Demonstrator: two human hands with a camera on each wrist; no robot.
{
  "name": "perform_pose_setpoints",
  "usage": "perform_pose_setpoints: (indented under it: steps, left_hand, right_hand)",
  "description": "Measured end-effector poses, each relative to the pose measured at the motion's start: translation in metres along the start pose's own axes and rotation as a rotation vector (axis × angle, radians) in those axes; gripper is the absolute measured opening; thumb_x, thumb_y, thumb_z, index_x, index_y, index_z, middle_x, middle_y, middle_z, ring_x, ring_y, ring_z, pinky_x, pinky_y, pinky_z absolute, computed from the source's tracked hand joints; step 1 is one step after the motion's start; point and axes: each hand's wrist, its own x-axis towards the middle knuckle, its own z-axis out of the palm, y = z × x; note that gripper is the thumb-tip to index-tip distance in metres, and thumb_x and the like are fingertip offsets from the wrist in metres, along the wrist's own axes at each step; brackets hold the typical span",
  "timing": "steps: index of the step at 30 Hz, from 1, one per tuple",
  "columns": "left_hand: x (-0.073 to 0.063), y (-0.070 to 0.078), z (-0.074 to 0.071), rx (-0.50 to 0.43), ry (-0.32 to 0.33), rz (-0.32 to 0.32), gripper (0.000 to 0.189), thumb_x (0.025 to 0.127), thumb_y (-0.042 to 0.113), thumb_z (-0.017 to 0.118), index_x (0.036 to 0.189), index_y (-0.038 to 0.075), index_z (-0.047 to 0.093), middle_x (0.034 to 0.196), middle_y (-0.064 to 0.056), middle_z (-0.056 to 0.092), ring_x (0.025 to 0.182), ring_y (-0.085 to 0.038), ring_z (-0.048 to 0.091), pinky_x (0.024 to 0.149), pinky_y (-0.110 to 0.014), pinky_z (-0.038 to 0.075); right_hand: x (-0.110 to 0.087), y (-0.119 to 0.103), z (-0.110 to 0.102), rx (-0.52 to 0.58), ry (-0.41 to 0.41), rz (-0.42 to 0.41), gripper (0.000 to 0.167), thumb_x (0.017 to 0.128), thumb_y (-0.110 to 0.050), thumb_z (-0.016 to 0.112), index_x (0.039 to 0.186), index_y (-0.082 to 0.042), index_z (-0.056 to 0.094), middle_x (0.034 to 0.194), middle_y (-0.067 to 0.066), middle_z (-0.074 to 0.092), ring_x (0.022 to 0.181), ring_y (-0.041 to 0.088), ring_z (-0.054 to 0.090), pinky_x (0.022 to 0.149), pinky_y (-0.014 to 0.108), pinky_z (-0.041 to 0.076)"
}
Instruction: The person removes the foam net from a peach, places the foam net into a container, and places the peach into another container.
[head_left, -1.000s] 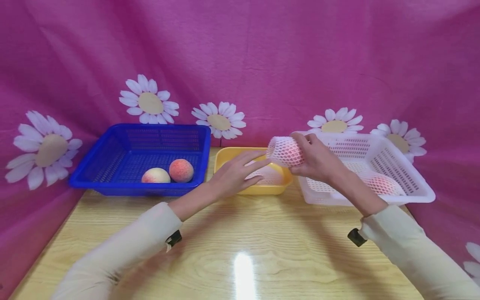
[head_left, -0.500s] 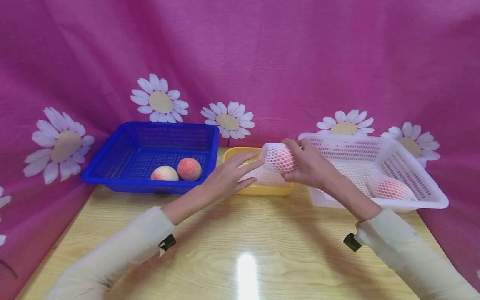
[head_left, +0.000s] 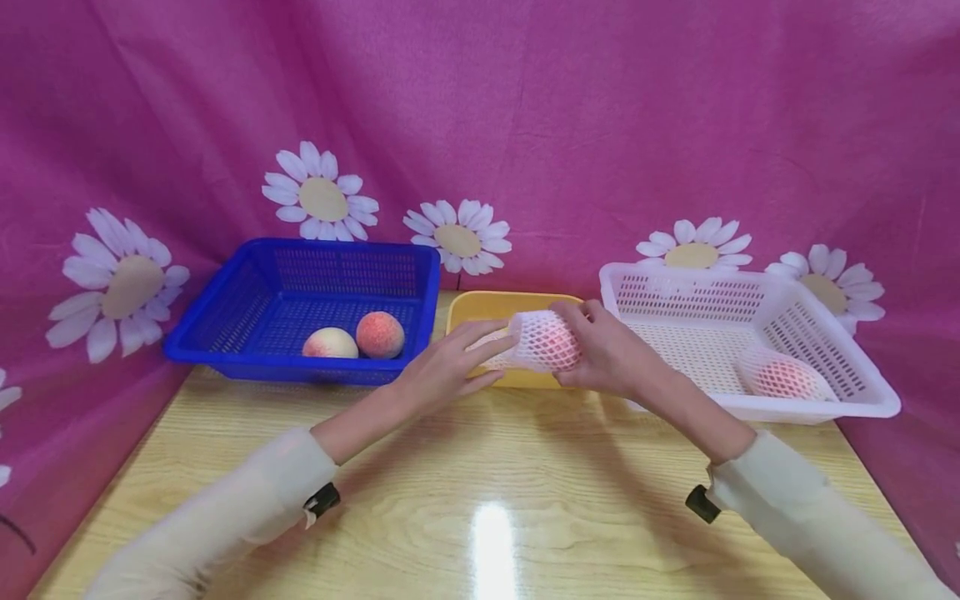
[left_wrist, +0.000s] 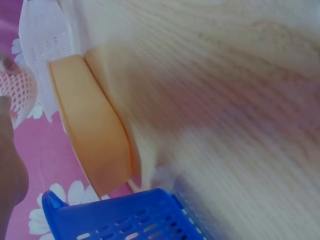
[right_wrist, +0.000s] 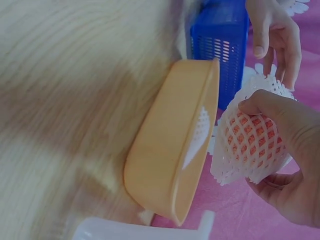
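Right grip holds netted peach — light, soft-sleeved, we judge; take its middle — left grip nearby, loosely extended.

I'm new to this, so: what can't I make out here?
Head: base of the pale peach, behind the rim of the blue basket.
Head: part of the yellow tray, behind the left hand and right hand.
Left wrist: part of the netted peach, cut off at left.
Right wrist: most of the white basket, cut off below.

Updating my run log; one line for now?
right hand: grips netted peach | left hand: beside it | blue basket: two bare peaches
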Motion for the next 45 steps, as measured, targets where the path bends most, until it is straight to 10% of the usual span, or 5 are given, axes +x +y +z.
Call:
perform_pose_setpoints:
  steps: [45]
  left_hand:
    - [-0.040, 0.018, 0.017, -0.090, -0.111, -0.160, 0.045, 0.085, 0.025, 0.081, 0.119, 0.003, 0.063, 0.117, -0.011, 0.065, 0.111, -0.023, 0.063, 0.096, -0.030, 0.051]
  right_hand:
    - [-0.036, -0.014, 0.049, -0.040, -0.084, -0.068, 0.093, 0.059, -0.023, 0.093, 0.139, -0.007, 0.050, 0.104, 0.015, 0.057, 0.078, 0.022, 0.058, 0.064, 0.033, 0.053]
